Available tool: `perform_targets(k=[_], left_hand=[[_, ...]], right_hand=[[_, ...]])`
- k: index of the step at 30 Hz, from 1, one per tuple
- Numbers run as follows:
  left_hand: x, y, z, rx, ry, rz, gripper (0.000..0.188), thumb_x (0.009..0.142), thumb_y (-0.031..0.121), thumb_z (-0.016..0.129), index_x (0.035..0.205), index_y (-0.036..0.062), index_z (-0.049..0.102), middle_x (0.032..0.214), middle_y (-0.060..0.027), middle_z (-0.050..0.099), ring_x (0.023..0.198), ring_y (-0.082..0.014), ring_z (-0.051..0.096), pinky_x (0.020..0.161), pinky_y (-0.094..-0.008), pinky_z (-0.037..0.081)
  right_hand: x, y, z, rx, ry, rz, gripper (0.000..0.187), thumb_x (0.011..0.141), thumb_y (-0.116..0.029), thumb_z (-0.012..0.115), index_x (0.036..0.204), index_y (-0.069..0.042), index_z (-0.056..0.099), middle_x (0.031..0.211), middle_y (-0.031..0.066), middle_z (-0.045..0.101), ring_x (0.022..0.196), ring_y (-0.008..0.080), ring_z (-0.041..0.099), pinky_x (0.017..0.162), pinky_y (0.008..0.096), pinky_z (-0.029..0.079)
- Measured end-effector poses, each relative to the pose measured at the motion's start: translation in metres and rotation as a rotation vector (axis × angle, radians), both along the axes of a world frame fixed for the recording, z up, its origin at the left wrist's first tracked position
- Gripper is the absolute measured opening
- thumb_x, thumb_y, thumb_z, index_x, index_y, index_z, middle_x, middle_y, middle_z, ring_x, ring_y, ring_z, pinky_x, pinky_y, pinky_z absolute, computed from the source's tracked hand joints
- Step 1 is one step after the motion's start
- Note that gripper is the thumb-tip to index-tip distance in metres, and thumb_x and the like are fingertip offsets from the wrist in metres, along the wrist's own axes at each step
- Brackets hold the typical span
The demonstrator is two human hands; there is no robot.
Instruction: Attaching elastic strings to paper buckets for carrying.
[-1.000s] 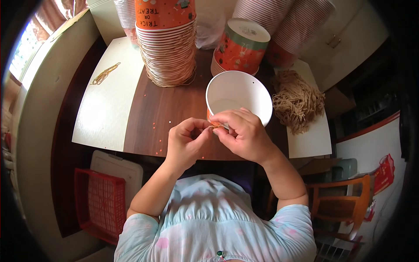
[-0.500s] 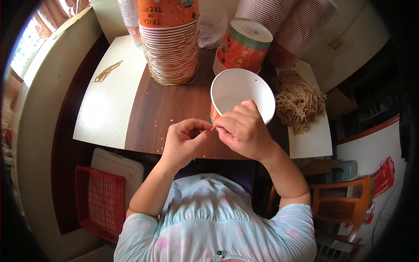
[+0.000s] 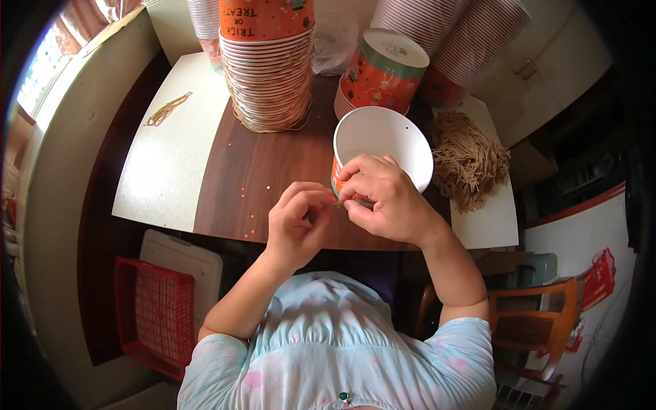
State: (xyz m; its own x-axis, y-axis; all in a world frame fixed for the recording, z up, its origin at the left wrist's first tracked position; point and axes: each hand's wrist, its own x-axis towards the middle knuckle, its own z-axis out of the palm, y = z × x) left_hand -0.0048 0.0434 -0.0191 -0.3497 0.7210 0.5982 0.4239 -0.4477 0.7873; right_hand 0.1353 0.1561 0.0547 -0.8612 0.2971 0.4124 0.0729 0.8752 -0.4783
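Observation:
In front of me a white-lined paper bucket point(image 3: 369, 133) with an orange printed outside stands tilted, its open mouth toward me and a small hole near its far rim. At its near left wall my two hands meet, fingertips almost touching. My left hand point(image 3: 298, 222) is closed in a pinch, and my right hand point(image 3: 389, 198) is curled with thumb and fingers bent together, covering part of the bucket's near side. A short bit of brown cord point(image 3: 337, 203) shows between the fingertips; most of it is hidden by them.
A tall stack of orange buckets with cord loops point(image 3: 268, 82) stands behind. Upturned buckets point(image 3: 386, 75) are at the back right. Tan cords point(image 3: 470, 160) lie heaped right of my bucket, a few loose cords point(image 3: 167, 109) on the left. A red basket point(image 3: 157, 314) is below left.
The cord that showed stretched between my fingertips is now mostly hidden. My right fingers have shifted and opened slightly; the left hand has turned a little. The bucket has barely moved.

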Motion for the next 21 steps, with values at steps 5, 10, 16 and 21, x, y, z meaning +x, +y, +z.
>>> perform_targets(k=[5,10,16,21], left_hand=[[0.008,0.002,0.001,0.178,0.112,0.079,0.025,0.073,-0.013,0.063,0.094,0.0013,0.063,0.099,-0.0095,0.061,0.063,-0.0091,0.053,0.053,-0.0224,0.044],[0.003,0.006,-0.005,0.181,0.233,0.121,0.023,0.072,-0.011,0.07,0.092,0.0009,0.065,0.092,-0.0114,0.065,0.069,-0.0146,0.063,0.055,-0.0228,0.049],[0.0,-0.001,-0.011,-0.16,-0.237,-0.054,0.011,0.083,-0.005,0.064,0.094,-0.0024,0.064,0.087,-0.0067,0.068,0.077,-0.0101,0.064,0.065,-0.022,0.052],[-0.009,-0.001,-0.014,-0.356,-0.81,-0.312,0.011,0.088,0.006,0.065,0.094,-0.0028,0.064,0.086,-0.005,0.068,0.077,-0.0067,0.062,0.067,-0.0184,0.049]], right_hand=[[-0.002,0.001,-0.001,-0.007,-0.004,-0.005,0.005,0.07,-0.006,0.066,0.074,-0.006,0.063,0.09,0.0042,0.058,0.084,0.0228,0.058,0.082,0.0375,0.041],[-0.001,0.002,-0.001,0.009,-0.008,-0.003,0.005,0.071,-0.007,0.067,0.073,-0.006,0.063,0.09,0.0044,0.059,0.084,0.023,0.058,0.083,0.0382,0.042],[0.003,-0.001,0.003,0.075,-0.048,-0.019,0.014,0.07,-0.007,0.068,0.083,-0.008,0.063,0.097,0.0049,0.057,0.091,0.0232,0.056,0.083,0.038,0.04],[0.02,-0.028,-0.004,0.297,0.114,-0.29,0.021,0.071,-0.002,0.069,0.089,-0.007,0.06,0.087,0.0066,0.057,0.08,0.0259,0.058,0.071,0.0366,0.044]])
